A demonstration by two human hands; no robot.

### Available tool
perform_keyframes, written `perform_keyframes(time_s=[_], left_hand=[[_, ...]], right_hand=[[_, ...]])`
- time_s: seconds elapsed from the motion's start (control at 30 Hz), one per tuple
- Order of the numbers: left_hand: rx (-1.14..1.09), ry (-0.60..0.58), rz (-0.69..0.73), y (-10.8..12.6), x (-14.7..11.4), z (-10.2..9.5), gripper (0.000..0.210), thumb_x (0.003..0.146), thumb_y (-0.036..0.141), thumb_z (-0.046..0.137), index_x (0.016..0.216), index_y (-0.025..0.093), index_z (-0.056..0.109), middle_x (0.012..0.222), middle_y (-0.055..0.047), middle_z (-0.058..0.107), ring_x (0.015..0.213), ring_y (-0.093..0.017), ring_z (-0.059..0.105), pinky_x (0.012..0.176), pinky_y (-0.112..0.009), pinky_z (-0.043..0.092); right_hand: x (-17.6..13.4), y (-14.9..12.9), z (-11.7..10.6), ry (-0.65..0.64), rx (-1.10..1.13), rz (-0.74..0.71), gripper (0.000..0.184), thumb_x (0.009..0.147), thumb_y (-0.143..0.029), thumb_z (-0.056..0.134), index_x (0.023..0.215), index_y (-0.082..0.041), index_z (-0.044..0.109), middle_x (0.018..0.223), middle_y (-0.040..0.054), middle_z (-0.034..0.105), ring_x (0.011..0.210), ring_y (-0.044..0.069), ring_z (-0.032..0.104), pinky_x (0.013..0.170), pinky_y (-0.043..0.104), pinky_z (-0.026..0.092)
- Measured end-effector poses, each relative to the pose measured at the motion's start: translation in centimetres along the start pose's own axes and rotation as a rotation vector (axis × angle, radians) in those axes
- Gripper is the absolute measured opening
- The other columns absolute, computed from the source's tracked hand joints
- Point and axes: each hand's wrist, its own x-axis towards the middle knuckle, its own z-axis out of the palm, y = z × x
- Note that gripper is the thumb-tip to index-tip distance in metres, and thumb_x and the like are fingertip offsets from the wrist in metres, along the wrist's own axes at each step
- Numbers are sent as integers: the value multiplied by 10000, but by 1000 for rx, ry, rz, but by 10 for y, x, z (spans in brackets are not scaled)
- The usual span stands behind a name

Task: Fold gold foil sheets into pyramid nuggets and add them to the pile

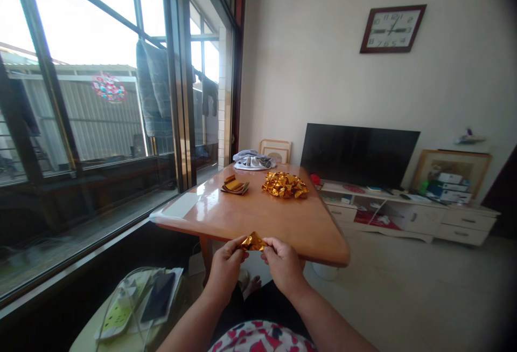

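Note:
Between both hands, just before the near edge of the wooden table (242,212), is a folded piece of shiny gold foil paper (253,241). My left hand (226,263) pinches its left end with thumb and fingers. At the right end, my right hand (281,263) grips it the same way. A heap of folded gold foil pieces (285,185) lies toward the table's right side. Left of that heap sits a small stack of flat gold and brown paper sheets (234,185).
Grey-white cloth (253,160) lies at the table's far end, and a white sheet (180,206) at its left corner. Beside me on the left, a stool (86,336) bears a power strip (121,311) and a phone (158,297). A television (359,152) stands beyond.

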Motion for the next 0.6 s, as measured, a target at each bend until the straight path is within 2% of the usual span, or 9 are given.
perform_keyframes(time_s=[0.23,0.4,0.6], left_hand=[[34,-60,7,3,-1,0,468,709,242,650,1150,132,761,1034,-101,766,793,-198,639,726,-284,467],[54,-54,-2,2,-1,0,440,706,228,646,1119,136,769,1020,-97,768,796,-198,630,753,-292,468],[51,-108,-43,5,-2,-3,425,743,285,649,1124,128,756,938,-85,752,719,-171,598,682,-274,442]], right_hand=[[1,5,1,24,0,0,312,854,-366,554,1034,-204,751,868,52,767,769,226,713,694,305,553],[2,4,0,36,-17,-24,311,853,-361,547,1013,-202,760,822,50,758,733,217,695,671,296,535],[1,4,-3,76,-81,-26,293,845,-372,549,995,-202,734,736,23,723,687,203,666,616,279,503]])
